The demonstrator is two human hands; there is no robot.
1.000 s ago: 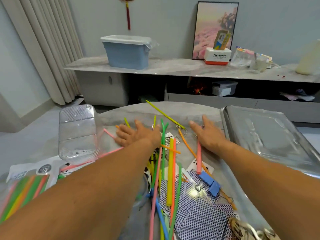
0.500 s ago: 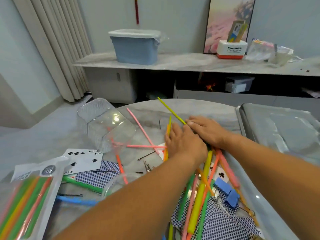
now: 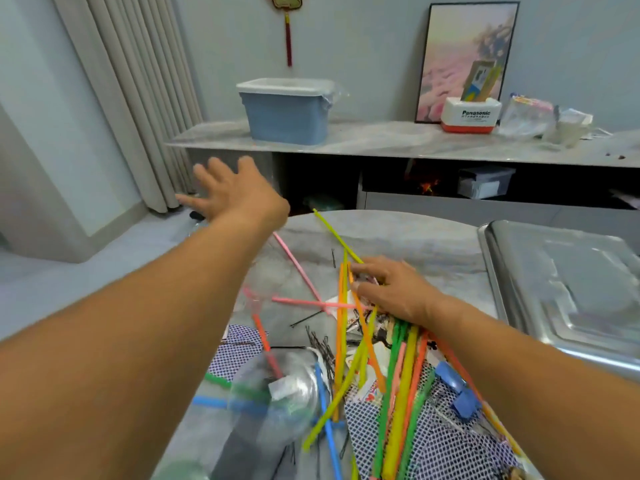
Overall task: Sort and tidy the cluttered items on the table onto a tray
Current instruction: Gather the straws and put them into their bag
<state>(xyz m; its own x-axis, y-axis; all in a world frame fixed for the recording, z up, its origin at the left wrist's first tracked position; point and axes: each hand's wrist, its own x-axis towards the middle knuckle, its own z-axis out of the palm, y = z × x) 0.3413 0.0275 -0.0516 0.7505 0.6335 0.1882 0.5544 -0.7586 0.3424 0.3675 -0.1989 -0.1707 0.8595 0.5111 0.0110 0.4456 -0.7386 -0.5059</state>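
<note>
Several coloured straws lie in a loose heap across the grey marble table. Under them are playing cards with blue patterned backs, blue binder clips and black hairpins. My right hand rests on the far end of the straw heap, fingers laid over it. My left hand hangs in the air past the table's far left edge, fingers spread, holding nothing. A metal tray sits at the right edge of the table. A blurred clear plastic container is at the front left.
Behind the table runs a low sideboard with a blue bin, a white and red box and a framed picture. A curtain hangs at the left. Loose pink straws lie mid-table.
My left hand has lifted off the straws and swung up and out to the far left. My right hand stays on the heap. The clear container now shows blurred nearer the front.
</note>
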